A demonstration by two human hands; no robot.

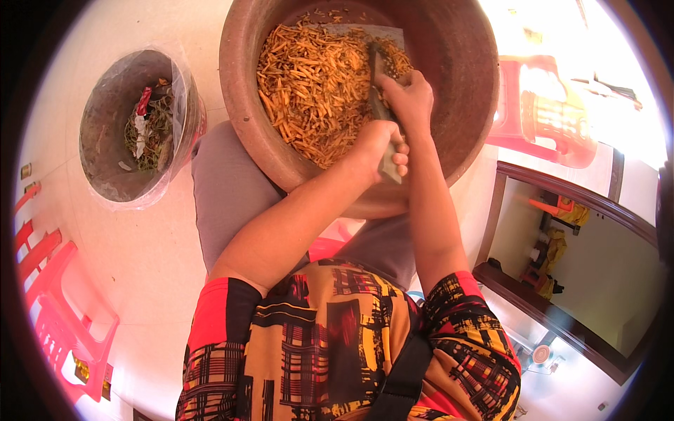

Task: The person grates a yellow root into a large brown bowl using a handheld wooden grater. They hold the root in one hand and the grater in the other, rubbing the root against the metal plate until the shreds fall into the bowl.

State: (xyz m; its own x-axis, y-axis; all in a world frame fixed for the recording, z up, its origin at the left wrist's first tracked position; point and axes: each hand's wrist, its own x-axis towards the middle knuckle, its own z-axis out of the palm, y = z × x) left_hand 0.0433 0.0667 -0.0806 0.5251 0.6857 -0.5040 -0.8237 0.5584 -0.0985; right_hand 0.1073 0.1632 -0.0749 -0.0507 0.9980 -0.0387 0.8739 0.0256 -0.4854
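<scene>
A large brown basin (pixel 476 105) stands before me with its near rim over my lap. A heap of orange-yellow shredded strips (pixel 316 89) fills its left and middle part. A long narrow board, seemingly a hand grater (pixel 378 60), leans into the basin, its far end among the strips. My left hand (pixel 382 147) is closed around its near end. Farther up, my right hand (pixel 408 97) lies against the board with bent fingers; whatever may be under its palm is hidden. Behind the heap shows the edge of a flat grey sheet (pixel 392 34).
To the left is a bin (pixel 100 126) lined with clear plastic, holding plant scraps and wrappers. Pink plastic chairs (pixel 68 316) stand at the lower left, and a pink plastic stool or chair (pixel 542 110) at the right. A dark-framed mirror-like panel (pixel 595 263) lies beyond my right arm.
</scene>
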